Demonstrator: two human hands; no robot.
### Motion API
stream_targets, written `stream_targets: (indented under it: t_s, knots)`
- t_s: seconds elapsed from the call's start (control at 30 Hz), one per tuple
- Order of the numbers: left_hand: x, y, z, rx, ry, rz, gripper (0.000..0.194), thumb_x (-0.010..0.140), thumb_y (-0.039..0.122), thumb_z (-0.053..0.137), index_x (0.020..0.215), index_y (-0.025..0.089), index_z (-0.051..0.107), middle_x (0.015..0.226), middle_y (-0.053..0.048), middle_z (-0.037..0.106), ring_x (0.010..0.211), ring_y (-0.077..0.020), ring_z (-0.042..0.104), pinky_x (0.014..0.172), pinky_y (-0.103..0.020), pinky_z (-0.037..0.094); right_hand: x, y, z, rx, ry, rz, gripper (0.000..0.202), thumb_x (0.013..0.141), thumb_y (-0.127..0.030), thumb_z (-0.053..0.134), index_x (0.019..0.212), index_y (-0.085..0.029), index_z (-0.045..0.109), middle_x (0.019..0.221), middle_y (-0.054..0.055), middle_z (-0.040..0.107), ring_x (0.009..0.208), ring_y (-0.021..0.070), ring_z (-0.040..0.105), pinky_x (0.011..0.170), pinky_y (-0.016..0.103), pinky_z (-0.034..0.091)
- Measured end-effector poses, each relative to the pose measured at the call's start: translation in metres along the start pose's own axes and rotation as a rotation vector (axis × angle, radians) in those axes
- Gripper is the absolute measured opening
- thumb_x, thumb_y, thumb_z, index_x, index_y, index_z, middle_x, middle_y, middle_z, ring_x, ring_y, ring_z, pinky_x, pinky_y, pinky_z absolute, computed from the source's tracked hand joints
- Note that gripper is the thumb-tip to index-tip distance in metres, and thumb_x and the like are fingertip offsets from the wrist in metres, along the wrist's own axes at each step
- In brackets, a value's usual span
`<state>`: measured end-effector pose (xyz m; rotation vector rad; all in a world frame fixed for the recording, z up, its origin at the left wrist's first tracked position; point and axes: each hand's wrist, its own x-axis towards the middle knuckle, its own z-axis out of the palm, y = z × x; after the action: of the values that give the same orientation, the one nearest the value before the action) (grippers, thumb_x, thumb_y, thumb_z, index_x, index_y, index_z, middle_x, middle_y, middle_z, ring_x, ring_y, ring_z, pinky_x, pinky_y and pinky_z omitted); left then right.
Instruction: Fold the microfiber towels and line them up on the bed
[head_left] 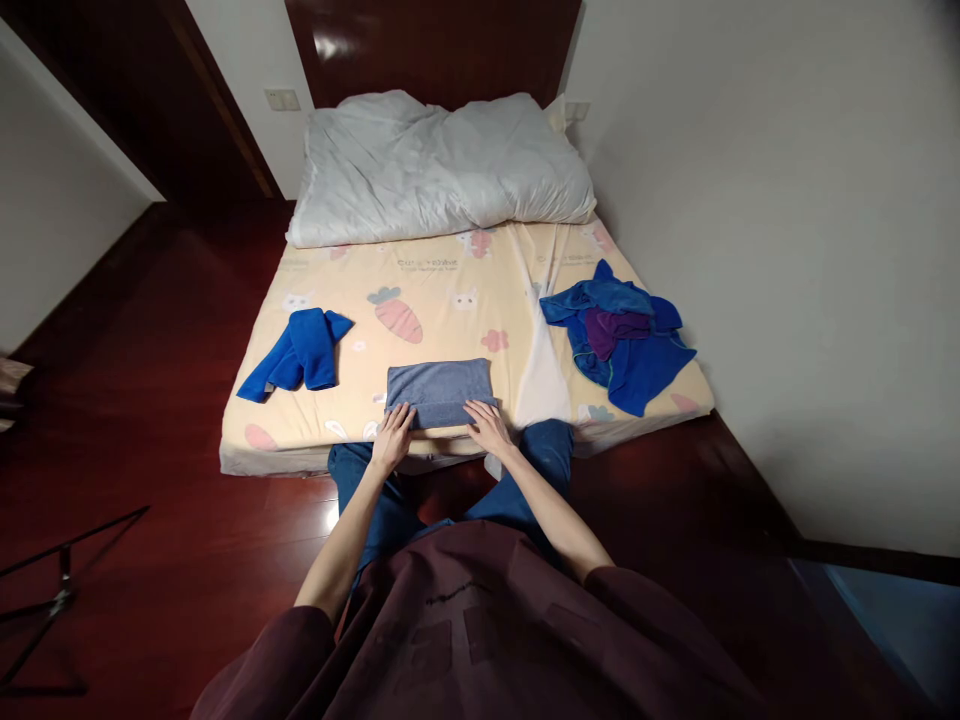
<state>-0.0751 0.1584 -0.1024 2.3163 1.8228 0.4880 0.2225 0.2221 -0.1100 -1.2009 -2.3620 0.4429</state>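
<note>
Grey-blue terry towel (439,391), folded into a flat rectangle, lies at the near edge of the mattress (450,280), about midway along that edge, on the pale yellow cartoon-print sheet. Our left hand (393,436) rests open on its near left corner, fingers spread flat; our right hand (487,425) lies open the same way on its near right corner. Neither hand is closed around the cloth: both only press on it.

We judge the main risk to be the edge itself. The towel sits so close to it that a pull toward us could drag the fold off the mattress and onto the dark red wooden floor (150,500). Uneven pressure from the two hands could also skew the layers, since the soft sheet gives underneath.

A rolled bright blue towel (300,352) lies toward the near left corner, well apart. A loose heap of blue and purple cloths (619,335) sits by the right edge, also well apart. A white crumpled duvet (439,165) fills the far end.
</note>
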Motion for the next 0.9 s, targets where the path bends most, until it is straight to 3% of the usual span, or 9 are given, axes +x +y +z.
stream_targets:
  t_s: [0.2, 0.57, 0.7, 0.9]
  knots:
    - [-0.006, -0.021, 0.006, 0.055, -0.008, -0.040, 0.071, 0.084, 0.002, 0.039, 0.155, 0.012, 0.045, 0.163, -0.013, 0.038, 0.154, -0.0286, 0.030, 0.128, -0.050, 0.025, -0.011, 0.026, -0.006, -0.083, 0.005, 0.052, 0.057, 0.089, -0.011, 0.051, 0.145, -0.017, 0.059, 0.152, 0.009, 0.056, 0.145, 0.0258, 0.046, 0.121, 0.049, 0.036]
    - [0.011, -0.023, 0.002, 0.026, -0.074, -0.110, 0.069, 0.085, -0.001, 0.037, 0.153, 0.012, 0.046, 0.159, -0.018, 0.044, 0.153, -0.0275, 0.034, 0.122, -0.045, 0.037, 0.009, 0.023, -0.003, -0.141, -0.012, 0.141, 0.057, 0.081, -0.008, 0.060, 0.137, -0.015, 0.065, 0.143, 0.014, 0.063, 0.138, 0.0294, 0.052, 0.116, 0.049, 0.040]
    - [-0.009, -0.026, 0.001, -0.032, -0.070, -0.100, 0.076, 0.080, -0.003, 0.039, 0.153, 0.015, 0.047, 0.159, -0.014, 0.045, 0.152, -0.0258, 0.035, 0.122, -0.043, 0.038, -0.012, 0.020, -0.010, -0.100, -0.007, 0.109, 0.054, 0.083, -0.007, 0.056, 0.135, -0.019, 0.066, 0.141, 0.010, 0.066, 0.135, 0.0280, 0.055, 0.114, 0.050, 0.041]
    - [-0.045, -0.033, 0.000, -0.367, -0.029, -0.123, 0.070, 0.076, 0.005, 0.041, 0.142, 0.016, 0.058, 0.150, -0.011, 0.057, 0.142, -0.0244, 0.050, 0.122, -0.048, 0.040, -0.047, 0.018, -0.010, 0.052, 0.053, 0.144, 0.059, 0.079, -0.002, 0.052, 0.132, -0.022, 0.067, 0.137, 0.007, 0.068, 0.130, 0.0270, 0.057, 0.112, 0.051, 0.043]
